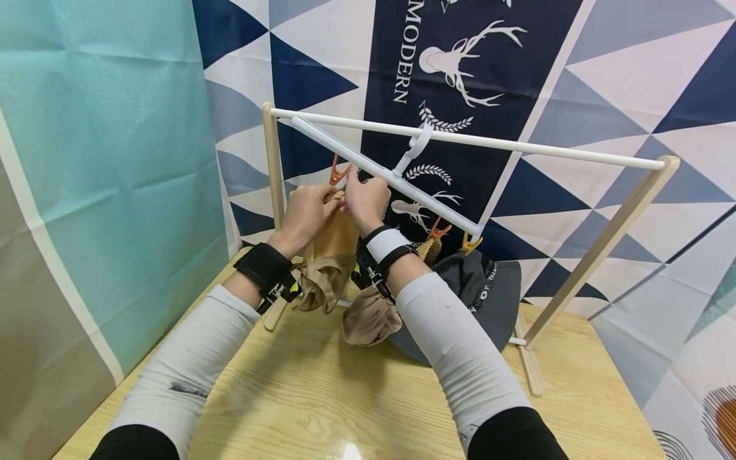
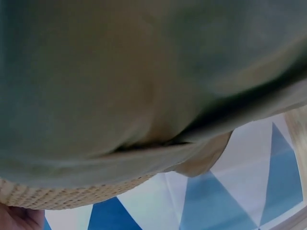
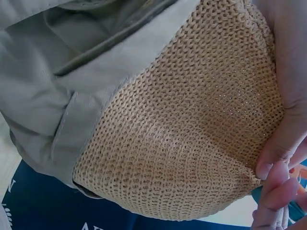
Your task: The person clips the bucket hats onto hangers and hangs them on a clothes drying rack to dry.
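A piece of tan woven straw with beige cloth (image 1: 339, 236) hangs under a white hanger (image 1: 376, 167). My left hand (image 1: 307, 211) pinches the straw at its upper edge, thumb right at the corner in the right wrist view. Close beside it, my right hand (image 1: 370, 198) has its fingers curled at a dark teal clip (image 3: 257, 193), mostly hidden behind the fingertips. An orange clip (image 1: 339, 172) sits just above the left hand. In the left wrist view, blurred beige cloth (image 2: 120, 96) covers most of the picture, with a strip of straw (image 2: 91, 194) below.
The hanger hooks over a white rod (image 1: 517, 145) on a wooden rack. Farther right, a dark grey hat (image 1: 460, 281) hangs near an orange clip (image 1: 439, 229) and a yellow clip (image 1: 471, 244). Pinkish-beige cloth (image 1: 372, 316) hangs low over the wooden table (image 1: 322, 396).
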{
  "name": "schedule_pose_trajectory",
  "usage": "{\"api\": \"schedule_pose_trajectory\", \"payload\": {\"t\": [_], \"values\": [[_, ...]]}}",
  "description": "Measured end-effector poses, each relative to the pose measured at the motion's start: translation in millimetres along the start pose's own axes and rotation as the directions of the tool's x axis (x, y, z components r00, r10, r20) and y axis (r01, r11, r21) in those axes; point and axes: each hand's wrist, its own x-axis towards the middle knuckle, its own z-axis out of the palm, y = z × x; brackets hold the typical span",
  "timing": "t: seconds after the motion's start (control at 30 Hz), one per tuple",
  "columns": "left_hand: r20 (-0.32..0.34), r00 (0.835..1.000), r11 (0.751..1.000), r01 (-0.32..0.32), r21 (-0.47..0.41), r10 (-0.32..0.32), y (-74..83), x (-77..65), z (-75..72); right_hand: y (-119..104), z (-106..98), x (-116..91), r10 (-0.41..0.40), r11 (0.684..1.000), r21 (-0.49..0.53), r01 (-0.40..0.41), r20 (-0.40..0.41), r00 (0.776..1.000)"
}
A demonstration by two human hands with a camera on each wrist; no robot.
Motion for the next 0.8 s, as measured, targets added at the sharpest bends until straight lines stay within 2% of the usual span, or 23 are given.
{"api": "schedule_pose_trajectory", "payload": {"t": [0.17, 0.3, 0.43, 0.8], "values": [[0.045, 0.999, 0.999, 0.031, -0.025, -0.03, -0.8, -1.1, 1.2, 4, -3, 0, -0.018, 1.0, -0.018, 0.018, -0.004, 1.0], [0.078, 0.995, 0.996, 0.067, -0.053, -0.063, -2.4, -2.8, 1.1, 6, -5, -1, -0.062, 0.996, -0.069, 0.061, -0.003, 0.998], [0.102, 0.991, 0.994, 0.092, -0.066, -0.085, -1.3, -4.3, 1.0, 10, -10, -1, -0.099, 0.992, -0.075, 0.1, 0.017, 0.995], [0.125, 0.988, 0.993, 0.098, -0.065, -0.09, 4.9, -7.4, 4.0, 16, -21, -2, -0.139, 0.984, -0.111, 0.141, 0.029, 0.99]]}}
